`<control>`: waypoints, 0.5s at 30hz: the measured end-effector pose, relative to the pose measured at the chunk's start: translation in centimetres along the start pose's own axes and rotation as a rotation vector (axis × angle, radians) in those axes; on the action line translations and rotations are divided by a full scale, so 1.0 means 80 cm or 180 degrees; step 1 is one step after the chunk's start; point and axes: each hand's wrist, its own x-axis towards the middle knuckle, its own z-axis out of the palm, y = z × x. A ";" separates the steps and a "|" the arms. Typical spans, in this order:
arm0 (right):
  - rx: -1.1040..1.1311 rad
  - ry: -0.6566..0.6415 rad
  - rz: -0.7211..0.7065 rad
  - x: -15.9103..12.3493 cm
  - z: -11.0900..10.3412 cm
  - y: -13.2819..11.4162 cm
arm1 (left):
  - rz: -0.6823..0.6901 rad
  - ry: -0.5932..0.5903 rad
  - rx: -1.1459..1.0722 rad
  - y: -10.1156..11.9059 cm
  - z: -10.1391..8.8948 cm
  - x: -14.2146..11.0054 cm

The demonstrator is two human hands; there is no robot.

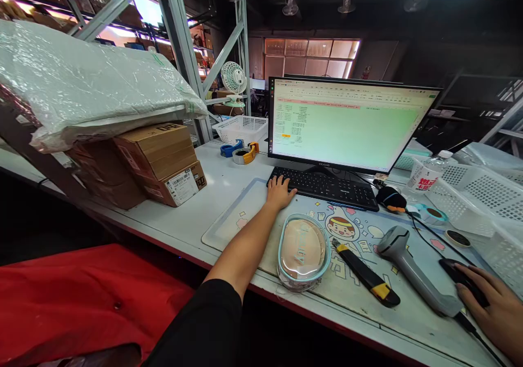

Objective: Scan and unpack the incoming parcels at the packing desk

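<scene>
My left hand (280, 193) lies with fingers spread on the left end of the black keyboard (327, 186). Over at the right edge, my right hand (488, 301) is wrapped round a black computer mouse (463, 281), with part of the hand cut off by the frame. Behind the keyboard stands a monitor (347, 130) showing a spreadsheet. Between my hands lie a clear zip pouch (303, 250) with light blue trim, a black and yellow utility knife (365, 274) and a grey barcode scanner (417, 271). All of them are on the cartoon desk mat (261, 247).
Cardboard boxes (157, 157) and a plastic-wrapped white package (98, 78) sit at the left. Tape dispensers (245, 153) and a white basket (241, 129) stand behind. A water bottle (429, 176), tape rolls (432, 214) and white baskets (469, 193) crowd the right.
</scene>
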 end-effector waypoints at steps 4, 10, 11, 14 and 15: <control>0.0018 -0.0004 0.0106 -0.001 -0.003 -0.006 | -0.0007 -0.0005 -0.0007 0.000 0.000 0.000; 0.0007 -0.0020 0.0153 -0.002 -0.006 -0.009 | -0.0005 -0.0007 -0.0008 0.001 -0.001 0.000; 0.0009 -0.0030 0.0142 -0.002 -0.005 -0.009 | -0.0004 -0.0010 -0.0007 0.001 -0.002 -0.001; 0.0009 -0.0030 0.0118 0.000 -0.005 -0.008 | -0.0002 -0.0017 -0.0007 0.002 -0.003 -0.002; 0.0002 -0.0021 0.0104 0.000 -0.005 -0.009 | -0.0001 -0.0021 -0.0008 0.002 -0.004 -0.002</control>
